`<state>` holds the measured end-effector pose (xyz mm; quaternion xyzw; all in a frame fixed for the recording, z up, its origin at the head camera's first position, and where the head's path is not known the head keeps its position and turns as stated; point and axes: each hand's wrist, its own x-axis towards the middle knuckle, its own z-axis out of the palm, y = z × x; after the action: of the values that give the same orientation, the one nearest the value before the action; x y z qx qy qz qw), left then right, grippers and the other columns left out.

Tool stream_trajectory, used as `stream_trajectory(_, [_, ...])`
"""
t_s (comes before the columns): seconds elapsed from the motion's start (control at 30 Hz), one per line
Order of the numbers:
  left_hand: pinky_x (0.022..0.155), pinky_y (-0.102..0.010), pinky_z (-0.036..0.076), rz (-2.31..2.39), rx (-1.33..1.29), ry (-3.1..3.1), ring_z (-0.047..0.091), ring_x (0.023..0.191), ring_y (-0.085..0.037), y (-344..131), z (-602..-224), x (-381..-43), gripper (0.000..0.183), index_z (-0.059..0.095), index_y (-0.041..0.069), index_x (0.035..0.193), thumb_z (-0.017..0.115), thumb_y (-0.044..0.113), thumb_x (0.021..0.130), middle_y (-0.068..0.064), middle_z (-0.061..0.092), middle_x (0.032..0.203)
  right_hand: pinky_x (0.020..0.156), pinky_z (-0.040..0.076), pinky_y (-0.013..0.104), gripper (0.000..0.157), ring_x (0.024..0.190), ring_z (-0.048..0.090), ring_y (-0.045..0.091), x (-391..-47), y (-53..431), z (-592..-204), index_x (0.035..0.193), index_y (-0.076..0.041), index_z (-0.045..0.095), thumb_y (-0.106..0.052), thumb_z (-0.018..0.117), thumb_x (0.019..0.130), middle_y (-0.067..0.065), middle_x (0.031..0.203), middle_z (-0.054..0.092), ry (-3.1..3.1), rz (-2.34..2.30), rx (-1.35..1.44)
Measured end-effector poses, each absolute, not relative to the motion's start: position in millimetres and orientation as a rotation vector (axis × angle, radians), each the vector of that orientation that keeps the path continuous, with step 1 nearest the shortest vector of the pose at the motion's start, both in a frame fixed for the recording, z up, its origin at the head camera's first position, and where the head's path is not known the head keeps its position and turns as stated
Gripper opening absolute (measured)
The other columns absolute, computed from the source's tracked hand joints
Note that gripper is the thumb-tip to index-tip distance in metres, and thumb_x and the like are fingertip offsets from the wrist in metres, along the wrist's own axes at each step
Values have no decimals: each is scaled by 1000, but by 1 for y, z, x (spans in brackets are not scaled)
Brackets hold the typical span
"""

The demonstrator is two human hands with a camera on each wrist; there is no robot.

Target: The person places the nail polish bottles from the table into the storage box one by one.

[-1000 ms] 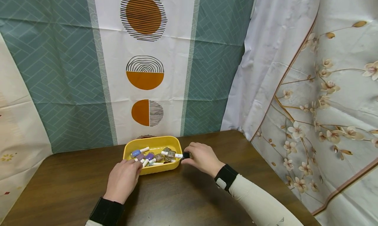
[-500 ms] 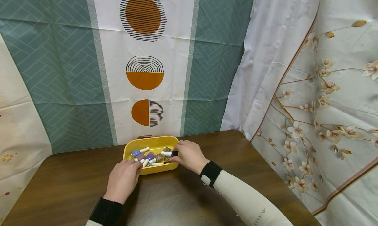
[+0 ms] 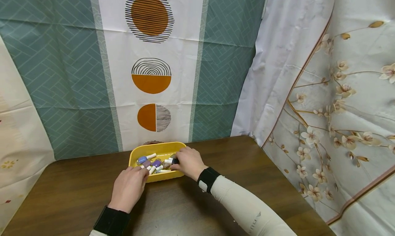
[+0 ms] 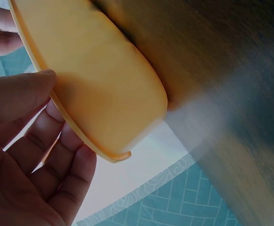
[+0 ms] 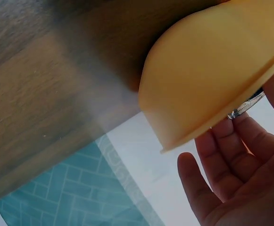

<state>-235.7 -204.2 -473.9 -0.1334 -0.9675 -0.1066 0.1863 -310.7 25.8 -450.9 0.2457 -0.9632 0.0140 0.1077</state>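
A yellow plastic tray stands on the table near the back wall. Small nail polish bottles lie loose in it, among them a blue one and a purple one, with white caps. My left hand pinches the tray's front left rim; in the left wrist view its thumb lies on the outer wall and the fingers are behind the rim. My right hand reaches over the right end of the tray, holding a black nail polish bottle whose white cap points left, low over the others.
The dark wooden table extends in front of the tray and to both sides. Behind it hangs a green and white patterned curtain. A flowered curtain runs along the right table edge.
My right hand has moved left with the black nail polish bottle, from the tray's right rim to over the bottles inside. My left hand and the tray stay in place.
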Motion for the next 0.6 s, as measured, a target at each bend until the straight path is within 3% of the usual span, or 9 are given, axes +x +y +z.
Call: stream_trajectory(0.6, [76, -41, 48, -272, -377, -2728, 50, 72, -20, -204, -471, -235, 16, 72, 16, 89, 83, 22, 79, 1, 65, 81, 58, 37, 27, 42, 71, 48, 10, -320, 7, -456, 81, -25, 66, -67, 68, 80, -10, 72, 51, -2893, -4, 745])
